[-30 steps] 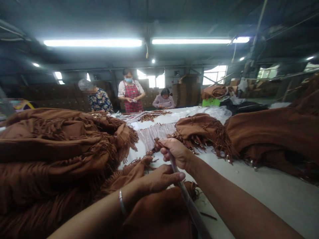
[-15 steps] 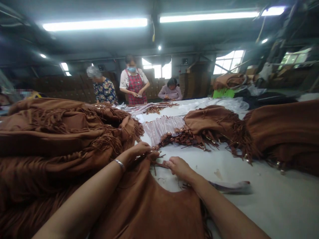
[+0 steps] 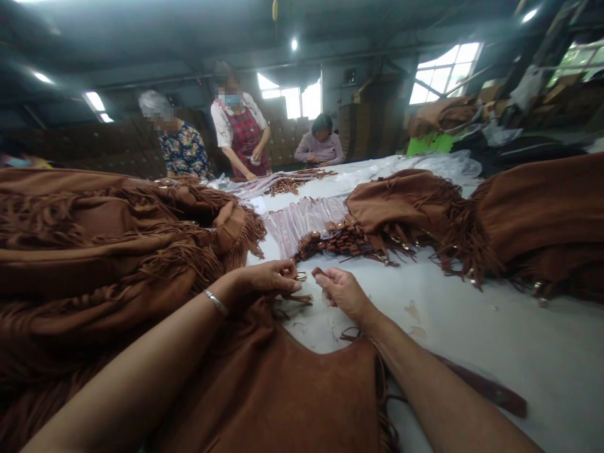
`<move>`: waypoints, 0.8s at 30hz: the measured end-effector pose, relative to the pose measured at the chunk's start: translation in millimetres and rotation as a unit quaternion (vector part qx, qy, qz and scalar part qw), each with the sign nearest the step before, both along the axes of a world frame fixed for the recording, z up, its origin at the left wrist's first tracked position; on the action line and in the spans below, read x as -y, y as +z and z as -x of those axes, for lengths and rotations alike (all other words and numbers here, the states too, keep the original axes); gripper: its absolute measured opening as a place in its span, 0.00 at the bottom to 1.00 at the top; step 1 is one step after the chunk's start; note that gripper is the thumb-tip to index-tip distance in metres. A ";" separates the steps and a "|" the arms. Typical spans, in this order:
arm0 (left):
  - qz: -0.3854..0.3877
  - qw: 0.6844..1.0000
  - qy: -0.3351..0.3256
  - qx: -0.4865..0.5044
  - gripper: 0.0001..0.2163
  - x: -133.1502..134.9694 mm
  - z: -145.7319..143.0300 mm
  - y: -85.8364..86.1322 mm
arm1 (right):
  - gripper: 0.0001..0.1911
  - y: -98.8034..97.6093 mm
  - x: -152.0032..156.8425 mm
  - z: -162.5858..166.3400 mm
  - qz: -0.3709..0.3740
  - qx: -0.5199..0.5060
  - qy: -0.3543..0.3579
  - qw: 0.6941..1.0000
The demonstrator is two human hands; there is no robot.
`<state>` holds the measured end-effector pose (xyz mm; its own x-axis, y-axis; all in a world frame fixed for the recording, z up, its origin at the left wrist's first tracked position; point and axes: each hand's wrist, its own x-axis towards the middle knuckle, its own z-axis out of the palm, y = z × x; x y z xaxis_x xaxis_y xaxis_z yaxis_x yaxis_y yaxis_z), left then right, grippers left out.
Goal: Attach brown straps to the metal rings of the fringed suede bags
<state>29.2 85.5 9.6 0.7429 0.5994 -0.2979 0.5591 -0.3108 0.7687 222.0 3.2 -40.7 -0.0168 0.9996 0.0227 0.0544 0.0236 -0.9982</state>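
A brown suede garment (image 3: 292, 384) with fringe lies on the white table (image 3: 495, 340) in front of me. My left hand (image 3: 264, 280) pinches a small metal ring (image 3: 301, 275) at the garment's top edge; a bracelet is on that wrist. My right hand (image 3: 340, 291) is closed, pinching the end of a brown strap (image 3: 317, 272) just right of the ring. The two hands are almost touching. A long brown strap (image 3: 486, 387) trails on the table under my right forearm.
A tall heap of fringed brown garments (image 3: 94, 239) fills the left. More brown garments (image 3: 533, 220) lie at right. A row of bagged straps (image 3: 311, 226) sits mid-table. Three people (image 3: 240, 135) work at the far end.
A second ago my right hand held a long strap up; it lowered to the table. Both hands now meet at the garment's top edge, pinching a ring and a strap end.
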 end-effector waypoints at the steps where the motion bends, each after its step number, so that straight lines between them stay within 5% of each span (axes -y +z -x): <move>1: -0.027 1.000 0.009 0.004 0.21 7.9 0.0 2.4 | 0.18 1.9 1.0 -1.3 -0.011 -0.022 -0.007 1.000; 7: -0.206 0.974 0.092 -0.006 0.15 57.0 -1.1 8.3 | 0.19 11.9 10.1 -4.6 -0.030 -0.108 0.016 0.994; 13: -0.368 0.925 0.089 -0.026 0.11 87.3 1.6 8.3 | 0.19 14.7 16.0 -3.9 -0.003 -0.141 0.083 0.987; 24: -0.389 0.916 0.091 0.027 0.15 81.9 5.2 -16.3 | 0.19 18.4 18.4 3.5 0.063 -0.143 0.127 0.980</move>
